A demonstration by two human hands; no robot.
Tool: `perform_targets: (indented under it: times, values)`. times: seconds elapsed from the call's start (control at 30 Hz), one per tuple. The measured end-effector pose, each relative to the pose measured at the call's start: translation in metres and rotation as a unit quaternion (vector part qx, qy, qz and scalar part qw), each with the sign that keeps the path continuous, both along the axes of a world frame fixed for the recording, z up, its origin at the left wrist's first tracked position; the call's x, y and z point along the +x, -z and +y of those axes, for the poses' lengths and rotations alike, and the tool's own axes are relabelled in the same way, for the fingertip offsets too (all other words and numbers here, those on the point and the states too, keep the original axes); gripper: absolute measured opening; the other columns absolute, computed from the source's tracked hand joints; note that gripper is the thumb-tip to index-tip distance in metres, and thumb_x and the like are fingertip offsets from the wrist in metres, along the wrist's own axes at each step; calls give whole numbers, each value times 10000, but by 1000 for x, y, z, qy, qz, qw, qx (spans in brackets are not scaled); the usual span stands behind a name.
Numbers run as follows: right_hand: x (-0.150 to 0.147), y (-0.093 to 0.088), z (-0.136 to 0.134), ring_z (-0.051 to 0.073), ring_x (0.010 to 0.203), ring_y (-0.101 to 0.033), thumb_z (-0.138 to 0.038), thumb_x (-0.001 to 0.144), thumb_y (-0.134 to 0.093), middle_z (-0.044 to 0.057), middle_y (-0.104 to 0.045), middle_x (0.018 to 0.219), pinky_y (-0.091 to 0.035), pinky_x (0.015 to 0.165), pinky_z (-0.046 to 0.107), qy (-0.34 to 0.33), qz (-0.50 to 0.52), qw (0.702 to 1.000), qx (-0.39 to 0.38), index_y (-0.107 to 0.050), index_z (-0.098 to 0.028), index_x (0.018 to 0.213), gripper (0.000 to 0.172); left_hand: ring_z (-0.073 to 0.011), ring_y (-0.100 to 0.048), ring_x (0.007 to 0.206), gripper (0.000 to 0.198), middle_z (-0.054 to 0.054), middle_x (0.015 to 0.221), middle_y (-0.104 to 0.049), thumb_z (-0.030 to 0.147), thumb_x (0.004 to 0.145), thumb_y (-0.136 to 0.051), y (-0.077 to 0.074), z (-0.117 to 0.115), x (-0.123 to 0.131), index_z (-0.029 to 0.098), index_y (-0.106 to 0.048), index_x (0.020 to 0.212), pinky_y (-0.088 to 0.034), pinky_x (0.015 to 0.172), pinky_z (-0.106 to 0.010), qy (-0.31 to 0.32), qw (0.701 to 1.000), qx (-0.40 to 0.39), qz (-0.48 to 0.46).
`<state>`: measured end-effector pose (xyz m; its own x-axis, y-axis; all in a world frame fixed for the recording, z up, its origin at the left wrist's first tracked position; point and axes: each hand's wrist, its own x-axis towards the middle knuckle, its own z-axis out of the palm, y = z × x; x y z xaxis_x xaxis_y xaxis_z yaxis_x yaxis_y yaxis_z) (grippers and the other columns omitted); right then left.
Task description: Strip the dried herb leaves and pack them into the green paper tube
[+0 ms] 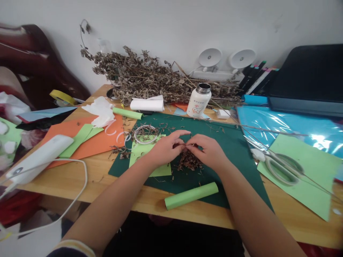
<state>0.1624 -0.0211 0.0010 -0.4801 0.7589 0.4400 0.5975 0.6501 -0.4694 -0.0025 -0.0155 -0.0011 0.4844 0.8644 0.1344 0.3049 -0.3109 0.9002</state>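
Observation:
My left hand [170, 146] and my right hand [206, 151] meet fingertip to fingertip over a small heap of crumbled brown dried leaves [190, 162]. Both are closed in a pinch on a bit of dried plant, mostly hidden by the fingers; the left index finger sticks out straight. The heap lies on a dark green cutting mat [230, 142]. Left of it, a light green paper sheet [163, 172] lies partly under my left hand, with a white ring [146, 142] and dry twigs at its top. A rolled green paper tube [191, 195] rests nearer me.
A large dried plant bundle [155, 78] lies along the wall. An uncapped white bottle [199, 101] stands behind the mat. Scissors [281, 164] lie on green paper at the right. Orange paper [107, 139] and a white corded device [43, 157] are at the left.

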Motion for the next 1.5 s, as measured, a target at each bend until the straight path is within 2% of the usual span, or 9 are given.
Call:
perform_targets:
  times: [0.27, 0.5, 0.6, 0.7, 0.9, 1.1, 1.27, 1.37, 1.5]
  values:
    - [12, 0, -2, 96, 557, -482, -214, 735, -478, -15, -539, 601, -381, 525, 203, 114, 190, 975, -31, -532, -184, 671, 89, -94, -514, 572, 193, 15, 692, -592, 179, 735, -402, -1, 8, -8, 205, -498, 901, -394, 561, -211, -117, 988, 80, 61]
    - [34, -17, 3, 115, 556, -485, -312, 765, -387, -2, -544, 572, -344, 520, 216, 191, 23, 980, -53, -514, -179, 609, 240, -208, -562, 820, 204, -62, 861, -627, 182, 743, -404, 1, 41, -50, 195, -565, 867, -415, 715, -329, -333, 896, 129, 266]
    - [38, -24, 4, 122, 499, -455, -394, 775, -326, 2, -508, 506, -283, 454, 218, 247, -121, 957, -96, -479, -185, 534, 353, -235, -527, 943, 216, -87, 1010, -584, 205, 726, -454, -1, 43, -56, 187, -577, 903, -390, 804, -360, -310, 882, 132, 330]
    - [40, -24, 1, 132, 498, -468, -454, 785, -264, 22, -535, 523, -259, 435, 221, 251, -222, 932, -139, -467, -185, 490, 448, -239, -442, 1064, 238, -83, 1188, -472, 274, 753, -442, -15, 27, -42, 187, -572, 933, -330, 888, -391, -282, 880, 214, 318]
    - [55, -6, -22, 166, 602, -557, -364, 819, -243, 57, -618, 645, -330, 484, 243, 275, -211, 933, -97, -555, -184, 597, 423, -191, -487, 946, 322, -68, 1005, -569, 381, 806, -346, -42, -47, -6, 181, -545, 961, -379, 820, -333, 10, 920, 252, 299]
    - [75, 17, -48, 166, 755, -591, -119, 751, -313, 45, -634, 885, -426, 601, 281, 257, -156, 953, -44, -537, -205, 982, 333, -286, -473, 848, 477, -115, 899, -545, 557, 658, -466, -21, -97, 20, 176, -536, 938, -382, 684, -421, 25, 897, 191, 398]
    - [78, 15, -75, 176, 682, -593, -171, 781, -313, 24, -651, 824, -422, 552, 291, 292, -74, 952, -57, -427, -188, 1071, 312, -261, -495, 752, 228, -94, 737, -532, 342, 589, -630, -4, -95, 41, 163, -540, 699, -372, 642, -363, -2, 925, 159, 345]
    - [79, 10, -92, 170, 599, -575, -247, 796, -321, 30, -649, 835, -395, 502, 279, 324, -69, 939, -96, -466, -195, 960, 225, -211, -499, 642, 105, -49, 616, -496, 227, 626, -591, -8, -94, 35, 170, -503, 615, -367, 614, -322, 14, 954, 165, 250]
    - [85, 10, -108, 151, 506, -518, -348, 752, -415, 13, -626, 660, -361, 476, 261, 331, -57, 930, -149, -551, -211, 683, 205, -191, -499, 680, 46, -46, 697, -530, 216, 681, -532, -30, -102, 15, 184, -505, 699, -361, 620, -292, 16, 979, 137, 148]
